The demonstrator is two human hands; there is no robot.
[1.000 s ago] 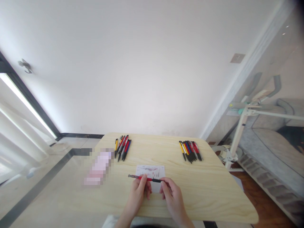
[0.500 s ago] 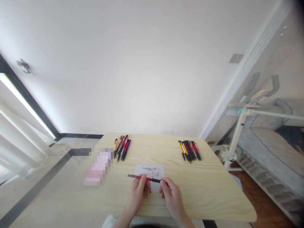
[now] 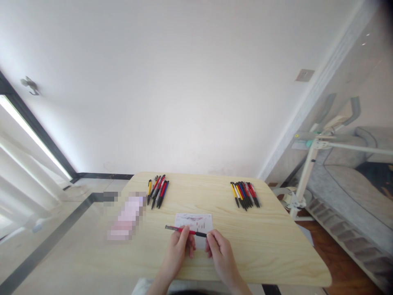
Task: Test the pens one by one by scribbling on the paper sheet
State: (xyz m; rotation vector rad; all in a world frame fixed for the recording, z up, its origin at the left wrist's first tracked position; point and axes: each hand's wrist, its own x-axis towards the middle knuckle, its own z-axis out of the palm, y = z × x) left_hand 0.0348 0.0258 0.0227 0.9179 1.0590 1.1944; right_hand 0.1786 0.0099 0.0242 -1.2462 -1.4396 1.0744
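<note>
A red pen (image 3: 191,232) with a black grip lies crosswise between my two hands, above a sheet of white paper (image 3: 202,243). My left hand (image 3: 180,243) is closed on its red barrel, thumb on top. At the black end, the fingertips of my right hand (image 3: 220,246) pinch the pen, hiding its tip. Dark and reddish scribbles show on the paper, partly covered by the hands.
On the wooden table (image 3: 264,246), a bunch of several pens (image 3: 158,191) lies at the back left. Another row of several pens (image 3: 245,195) lies at the back right. A white wall (image 3: 196,102) rises behind. White exercise equipment (image 3: 307,172) stands to the right.
</note>
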